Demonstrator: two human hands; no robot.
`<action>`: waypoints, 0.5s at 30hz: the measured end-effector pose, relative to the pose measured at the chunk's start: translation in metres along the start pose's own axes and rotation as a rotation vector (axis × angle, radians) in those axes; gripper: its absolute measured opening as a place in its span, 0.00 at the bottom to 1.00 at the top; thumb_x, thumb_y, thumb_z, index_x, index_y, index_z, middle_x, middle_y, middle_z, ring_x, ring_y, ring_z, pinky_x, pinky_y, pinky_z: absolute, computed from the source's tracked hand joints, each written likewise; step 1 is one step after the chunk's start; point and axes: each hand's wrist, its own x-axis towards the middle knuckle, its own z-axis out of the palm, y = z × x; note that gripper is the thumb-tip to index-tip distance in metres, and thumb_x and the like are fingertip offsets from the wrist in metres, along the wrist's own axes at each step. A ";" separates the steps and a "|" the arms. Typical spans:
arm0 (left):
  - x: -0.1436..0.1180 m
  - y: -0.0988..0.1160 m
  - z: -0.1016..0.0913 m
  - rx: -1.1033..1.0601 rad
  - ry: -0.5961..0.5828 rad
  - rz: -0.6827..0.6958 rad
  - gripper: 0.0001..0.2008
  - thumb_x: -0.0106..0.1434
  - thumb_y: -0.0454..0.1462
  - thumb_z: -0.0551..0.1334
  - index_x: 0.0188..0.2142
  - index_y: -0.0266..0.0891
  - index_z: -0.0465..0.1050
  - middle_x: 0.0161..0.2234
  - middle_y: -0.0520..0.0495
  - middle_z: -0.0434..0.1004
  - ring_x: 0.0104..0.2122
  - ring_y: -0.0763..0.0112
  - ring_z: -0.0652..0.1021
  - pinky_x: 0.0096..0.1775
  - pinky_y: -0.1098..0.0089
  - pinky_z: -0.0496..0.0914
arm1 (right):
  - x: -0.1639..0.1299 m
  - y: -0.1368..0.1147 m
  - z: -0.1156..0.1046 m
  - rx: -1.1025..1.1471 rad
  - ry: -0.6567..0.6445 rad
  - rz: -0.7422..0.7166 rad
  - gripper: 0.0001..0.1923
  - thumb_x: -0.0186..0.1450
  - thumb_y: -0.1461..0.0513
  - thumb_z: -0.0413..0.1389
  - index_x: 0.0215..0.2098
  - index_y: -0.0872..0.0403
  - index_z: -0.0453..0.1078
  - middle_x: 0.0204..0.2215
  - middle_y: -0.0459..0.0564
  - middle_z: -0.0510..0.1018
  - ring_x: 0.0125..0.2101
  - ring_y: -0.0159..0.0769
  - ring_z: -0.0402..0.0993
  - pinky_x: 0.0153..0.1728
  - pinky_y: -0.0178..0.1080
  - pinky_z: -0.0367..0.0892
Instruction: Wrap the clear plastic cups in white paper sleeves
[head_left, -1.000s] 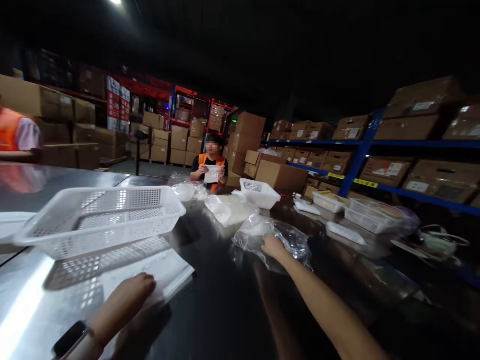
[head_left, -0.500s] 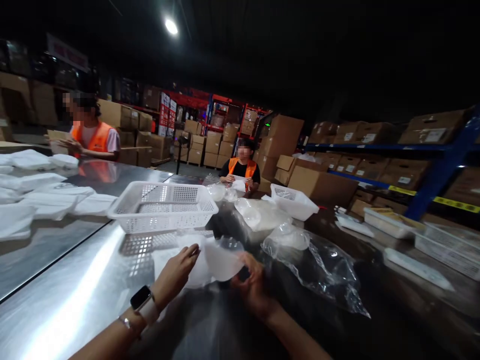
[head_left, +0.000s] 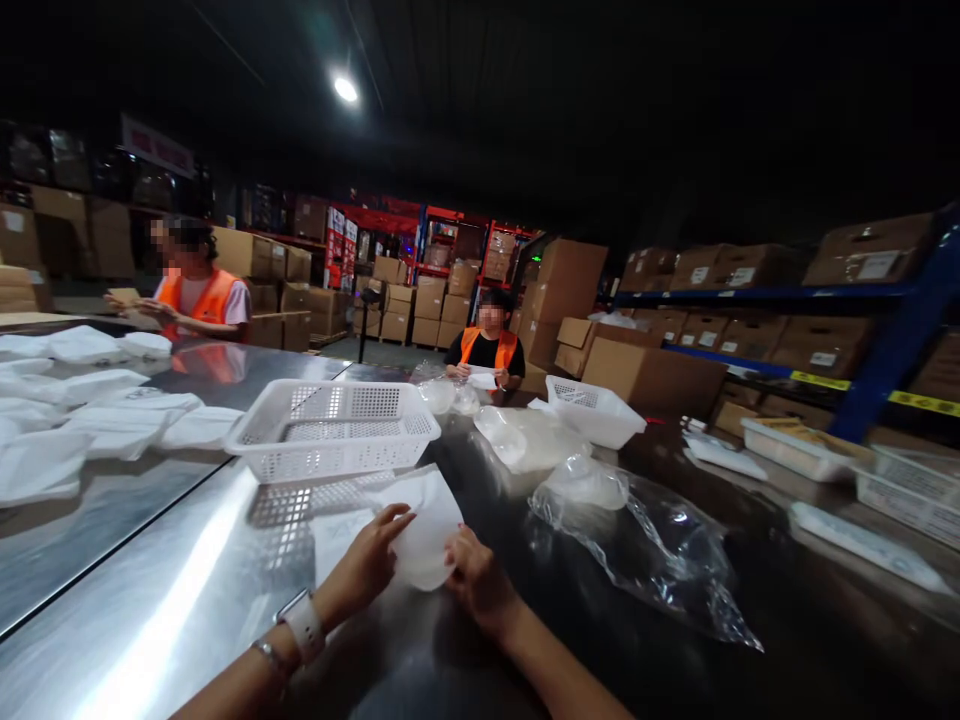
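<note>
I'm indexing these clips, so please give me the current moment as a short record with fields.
Left hand: at the left side of a white sheet; grip unclear
Right hand: pinching that sheet's right edge
Beyond hands: white perforated basket
Right of hands: crumpled clear plastic bag
Far left: white packets
Surface: shiny metal table
Others: two people in orange vests

It was a warehouse: cardboard boxes stood in stacks and lined the shelves of a blue-framed rack, red racking rose behind, and two people in orange vests were beyond a metal worktop.
</note>
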 end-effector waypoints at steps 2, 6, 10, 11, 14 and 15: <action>-0.001 0.006 0.004 0.012 -0.018 -0.002 0.41 0.46 0.19 0.51 0.59 0.45 0.69 0.59 0.43 0.70 0.57 0.61 0.74 0.59 0.59 0.69 | 0.003 -0.002 0.000 -0.251 -0.015 -0.061 0.17 0.54 0.78 0.51 0.30 0.51 0.63 0.27 0.44 0.74 0.30 0.37 0.75 0.51 0.44 0.70; -0.007 0.027 0.015 0.056 0.023 0.046 0.37 0.52 0.20 0.49 0.61 0.41 0.66 0.59 0.41 0.70 0.57 0.62 0.73 0.58 0.61 0.70 | 0.007 -0.014 -0.005 -0.530 -0.005 -0.004 0.15 0.61 0.78 0.50 0.31 0.52 0.66 0.27 0.49 0.75 0.30 0.41 0.74 0.40 0.44 0.73; -0.009 0.043 0.014 0.159 0.083 0.033 0.32 0.56 0.24 0.52 0.59 0.41 0.67 0.58 0.41 0.72 0.56 0.59 0.74 0.57 0.57 0.71 | 0.003 -0.024 -0.009 -0.475 -0.020 0.096 0.17 0.54 0.79 0.51 0.30 0.51 0.65 0.28 0.47 0.75 0.31 0.41 0.74 0.33 0.40 0.70; -0.009 0.044 0.011 0.174 0.114 0.025 0.29 0.57 0.25 0.53 0.58 0.42 0.69 0.56 0.41 0.73 0.55 0.57 0.74 0.56 0.54 0.71 | 0.002 -0.025 -0.008 -0.414 -0.029 0.118 0.18 0.52 0.79 0.51 0.30 0.51 0.64 0.29 0.46 0.75 0.32 0.41 0.74 0.33 0.39 0.70; -0.004 0.040 0.000 0.065 0.221 -0.049 0.23 0.58 0.30 0.57 0.54 0.41 0.70 0.56 0.40 0.72 0.55 0.52 0.73 0.57 0.49 0.67 | -0.001 -0.022 -0.003 -0.246 -0.058 0.168 0.18 0.50 0.78 0.51 0.30 0.50 0.62 0.30 0.44 0.75 0.32 0.38 0.74 0.33 0.37 0.69; -0.002 0.037 -0.001 -0.041 0.234 -0.119 0.23 0.57 0.31 0.58 0.54 0.40 0.68 0.57 0.38 0.70 0.54 0.52 0.73 0.57 0.50 0.67 | -0.001 -0.020 -0.001 -0.214 -0.067 0.179 0.18 0.49 0.78 0.51 0.29 0.50 0.62 0.30 0.44 0.75 0.32 0.38 0.74 0.33 0.36 0.69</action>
